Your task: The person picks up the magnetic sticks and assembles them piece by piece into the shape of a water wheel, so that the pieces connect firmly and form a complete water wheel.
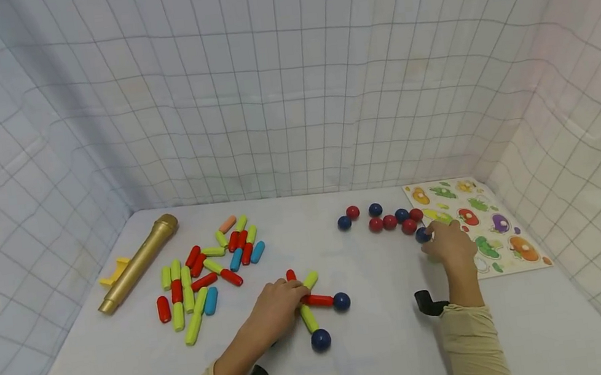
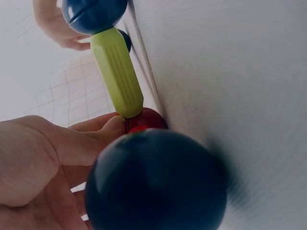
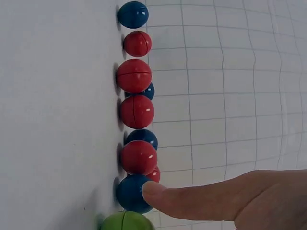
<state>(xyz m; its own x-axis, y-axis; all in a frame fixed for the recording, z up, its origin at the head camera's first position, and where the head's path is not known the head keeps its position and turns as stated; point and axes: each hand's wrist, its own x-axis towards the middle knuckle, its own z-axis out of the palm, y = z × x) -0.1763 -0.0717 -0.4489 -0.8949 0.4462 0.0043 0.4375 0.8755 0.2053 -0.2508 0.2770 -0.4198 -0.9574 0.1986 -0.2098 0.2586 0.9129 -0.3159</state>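
Observation:
My left hand (image 1: pixel 280 306) holds a star of magnetic rods near its middle. Thumb and fingers meet at a red ball (image 2: pixel 149 120), where a yellow-green rod (image 2: pixel 117 72) joins. Out from this centre run red rods (image 1: pixel 319 300) and yellow-green rods (image 1: pixel 309 319); two of them end in dark blue balls (image 1: pixel 320 340). Over to the right, my right hand (image 1: pixel 450 246) pinches a blue ball (image 3: pixel 133 194) at the end of a loose row, thumb on its side. Beside it is a green ball (image 3: pixel 127 221), partly cut off by the frame.
Loose red balls (image 1: pixel 375 224) and blue balls (image 1: pixel 375 210) lie back right, by a vegetable picture board (image 1: pixel 490 215). At left are scattered coloured rods (image 1: pixel 177 291), a gold microphone (image 1: pixel 139 264) and a yellow piece (image 1: pixel 115 270). White grid-patterned cloth (image 1: pixel 289 90) encloses the table.

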